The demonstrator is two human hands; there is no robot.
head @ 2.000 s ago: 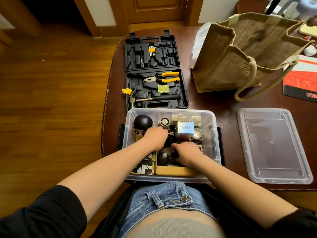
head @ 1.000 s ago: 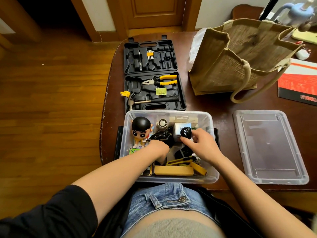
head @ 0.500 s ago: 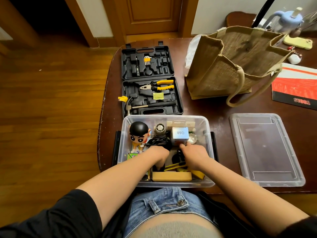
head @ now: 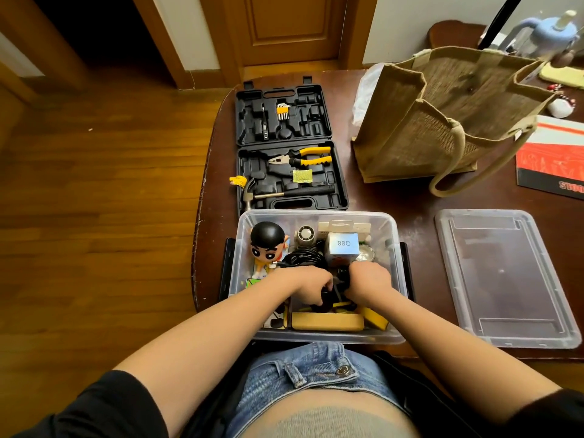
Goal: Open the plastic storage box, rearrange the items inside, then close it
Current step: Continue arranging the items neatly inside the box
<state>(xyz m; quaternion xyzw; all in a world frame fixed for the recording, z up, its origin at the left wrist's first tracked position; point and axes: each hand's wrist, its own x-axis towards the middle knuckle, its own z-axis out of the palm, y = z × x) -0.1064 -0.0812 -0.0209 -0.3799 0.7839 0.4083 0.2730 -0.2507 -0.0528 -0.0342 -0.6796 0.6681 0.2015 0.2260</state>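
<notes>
Head view, looking down at a dark wooden desk (head: pixel 410 203). At the near edge stands the clear plastic storage box (head: pixel 393 248), open, its lid (head: pixel 502 276) lying flat on the desk just to the right. Both of the person's hands are inside the box, close together near its middle. The left hand (head: pixel 308 284) has its fingers curled down onto a small black item (head: pixel 339 279) between the two hands; the right hand (head: pixel 368 281) has its fingers curled onto the same dark cluster from the right. What exactly each hand grips cannot be told, since the knuckles hide the fingertips.

Contents of the box: a big-headed cartoon figurine (head: pixel 267 248) stands upright in the far-left corner; beside it to the right, a small round fan (head: pixel 306 234); a coil of black cable (head: pixel 301 259) lies just beyond the left hand; a grey cube box marked "Q88" (head: pixel 343 246) sits right of the fan, with a white carded package (head: pixel 344 227) against the far wall behind it. A flat tan box (head: pixel 327 321) lies along the near wall, and a yellow piece (head: pixel 374 317) tilts at its right end.

Beyond the storage box, touching its far wall, an open black tool case (head: pixel 284 147) holds yellow-handled pliers (head: pixel 303 156) and a hammer (head: pixel 284 194). A burlap tote bag (head: pixel 442 121) stands to the far right, and a red booklet (head: pixel 553 165) lies at the right edge.
</notes>
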